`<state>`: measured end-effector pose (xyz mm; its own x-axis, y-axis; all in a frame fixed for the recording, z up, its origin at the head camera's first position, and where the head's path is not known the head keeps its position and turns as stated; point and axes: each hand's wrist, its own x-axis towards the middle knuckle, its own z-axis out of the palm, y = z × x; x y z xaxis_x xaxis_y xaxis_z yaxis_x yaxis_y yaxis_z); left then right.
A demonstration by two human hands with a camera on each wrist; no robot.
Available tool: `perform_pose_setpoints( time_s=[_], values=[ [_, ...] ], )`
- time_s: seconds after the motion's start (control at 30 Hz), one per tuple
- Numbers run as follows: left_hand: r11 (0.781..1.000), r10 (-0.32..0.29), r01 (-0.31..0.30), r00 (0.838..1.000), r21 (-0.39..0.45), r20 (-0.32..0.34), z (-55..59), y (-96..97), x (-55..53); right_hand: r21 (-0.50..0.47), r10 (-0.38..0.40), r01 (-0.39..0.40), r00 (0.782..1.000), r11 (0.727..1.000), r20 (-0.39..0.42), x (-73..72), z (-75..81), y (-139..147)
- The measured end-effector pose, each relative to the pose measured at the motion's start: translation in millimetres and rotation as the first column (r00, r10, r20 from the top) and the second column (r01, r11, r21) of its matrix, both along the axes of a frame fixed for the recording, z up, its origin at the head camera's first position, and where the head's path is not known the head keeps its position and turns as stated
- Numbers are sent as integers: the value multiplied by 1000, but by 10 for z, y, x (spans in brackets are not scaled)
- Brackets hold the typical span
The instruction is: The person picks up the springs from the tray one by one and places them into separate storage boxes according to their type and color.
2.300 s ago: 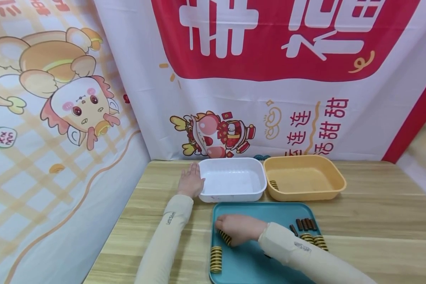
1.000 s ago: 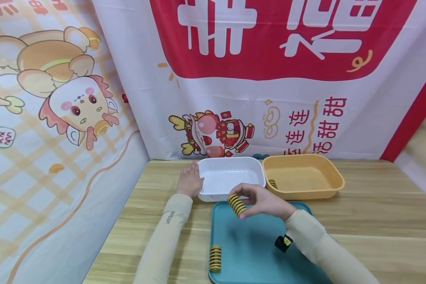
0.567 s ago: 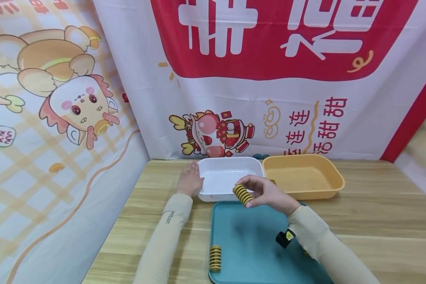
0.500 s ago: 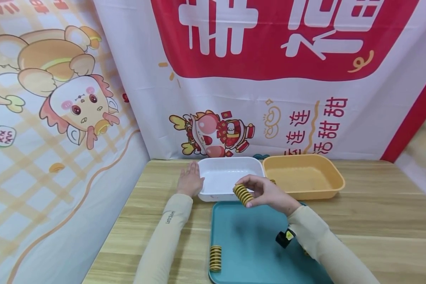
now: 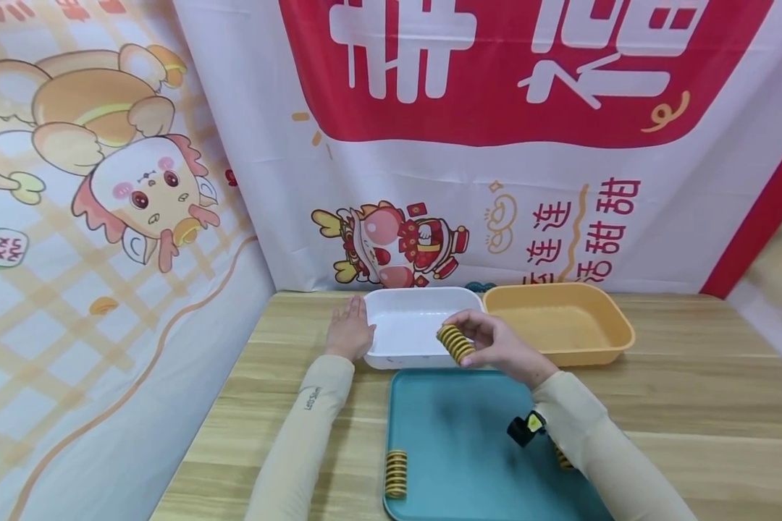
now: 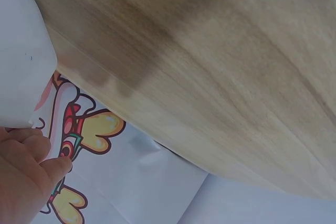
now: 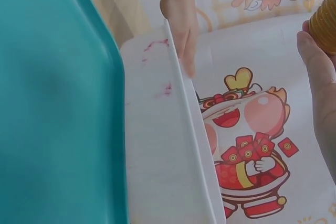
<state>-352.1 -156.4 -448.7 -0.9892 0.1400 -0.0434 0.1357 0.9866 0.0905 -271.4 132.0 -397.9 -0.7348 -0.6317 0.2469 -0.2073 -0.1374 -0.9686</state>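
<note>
My right hand [image 5: 500, 349] pinches a ribbed gold-and-dark roll [image 5: 455, 343], like a stack of thin discs, between thumb and fingers. The roll is tilted and overlaps the front right of the white basin [image 5: 407, 359] in the head view. In the right wrist view the same roll [image 7: 324, 24] shows at the right edge. My left hand [image 5: 350, 331] holds the basin's left rim, its thumb over the edge and its fingers along the outside. A second striped roll [image 5: 395, 474] lies at the left side of the teal tray [image 5: 456, 463].
A yellow basin [image 5: 560, 358] stands against the white one's right side. Another striped roll [image 5: 563, 458] shows beside the right sleeve, which hides the tray's right part. A black wrist camera [image 5: 524, 428] hangs under the right wrist. A printed cloth [image 5: 391, 174] hangs behind the table.
My right hand has taken the striped roll from the tray's left part, lifted it and carried it up and rightward to the basins. My left hand has stayed on the white basin.
</note>
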Motion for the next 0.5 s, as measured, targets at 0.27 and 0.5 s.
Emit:
perform_pose_setpoints(
  time_s=[0.27,0.5],
  values=[
    [1000,3,-3,1000,6,-9,-43,-2,-22,-18,-57,58,997,998,50,-15,36,98],
    [1000,8,-8,1000,-8,-3,-49,-8,-32,-27,-103,105,993,994,62,-44,60,190]
  ],
)
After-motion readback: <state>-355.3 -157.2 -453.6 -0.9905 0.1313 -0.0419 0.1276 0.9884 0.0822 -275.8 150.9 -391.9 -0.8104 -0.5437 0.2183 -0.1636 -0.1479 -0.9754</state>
